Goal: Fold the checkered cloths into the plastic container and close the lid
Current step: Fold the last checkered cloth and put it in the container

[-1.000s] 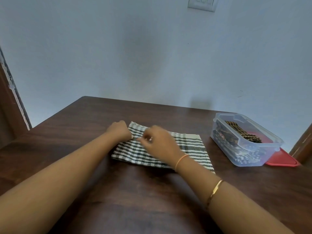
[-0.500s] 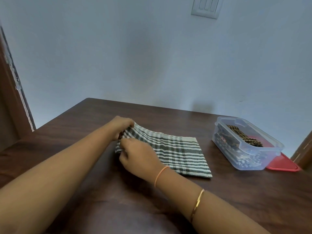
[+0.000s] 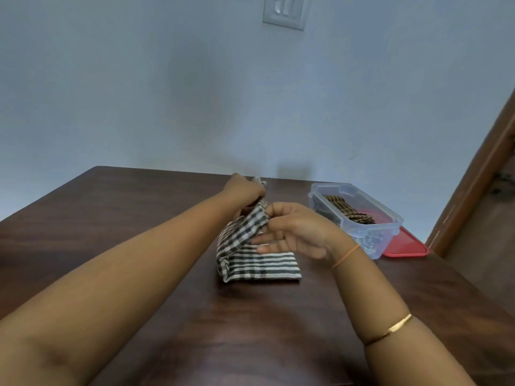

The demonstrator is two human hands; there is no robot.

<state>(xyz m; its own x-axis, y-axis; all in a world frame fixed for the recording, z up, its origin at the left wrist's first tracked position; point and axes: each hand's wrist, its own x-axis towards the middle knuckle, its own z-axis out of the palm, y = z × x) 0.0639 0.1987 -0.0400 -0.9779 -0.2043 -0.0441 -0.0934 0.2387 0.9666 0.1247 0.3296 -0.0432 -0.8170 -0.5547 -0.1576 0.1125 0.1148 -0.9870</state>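
A green-and-white checkered cloth (image 3: 259,264) lies on the dark wooden table (image 3: 117,218), its left part lifted and turned over toward the right. My left hand (image 3: 245,190) grips the far corner of the raised edge. My right hand (image 3: 295,232) pinches the near part of that edge between thumb and forefinger, its other fingers stretched over the flat part. To the right stands the clear plastic container (image 3: 362,218), open, with folded brown and dark checkered cloths (image 3: 348,211) inside. Its red lid (image 3: 404,245) lies flat under and behind the container.
A white wall with a switch plate (image 3: 284,11) rises behind the table. A wooden door frame (image 3: 473,174) stands at the far right, past the table's right edge.
Both hands gripped the cloth's left edge, raised it and carried it rightward, so the cloth is now half as wide. The view has shifted, and the container sits nearer the hands.
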